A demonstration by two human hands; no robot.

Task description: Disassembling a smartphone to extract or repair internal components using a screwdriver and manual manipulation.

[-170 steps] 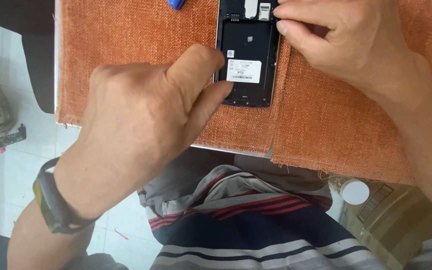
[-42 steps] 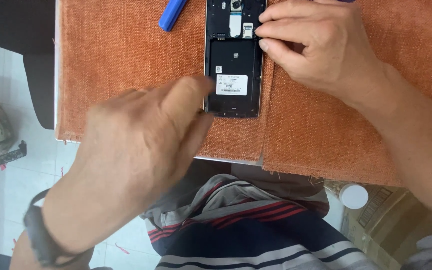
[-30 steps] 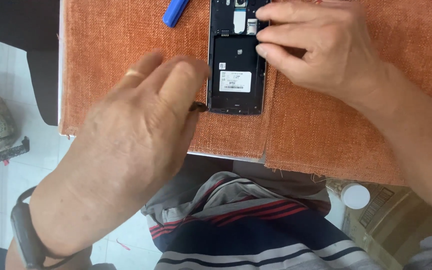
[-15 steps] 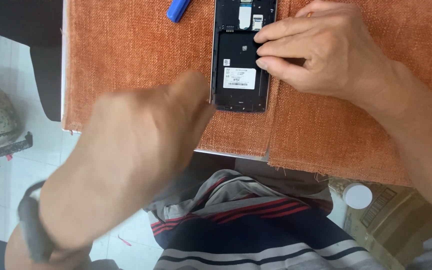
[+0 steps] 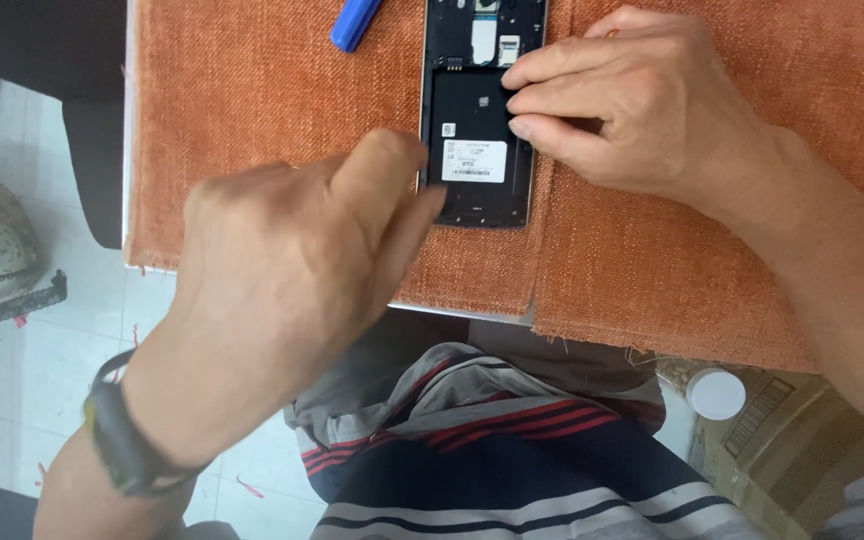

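Two hands touch an opened phone on orange cloth; neither grip clearly holds anything.

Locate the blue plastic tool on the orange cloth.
In the head view, the blue plastic tool lies at the top edge, left of the opened black phone, beyond the left hand.

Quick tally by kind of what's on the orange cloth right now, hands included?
Phones, back cover off: 1
Blue tools, only partly in view: 1
Hands: 2, left hand at the phone's left edge, right hand pressing its right side
Total: 4
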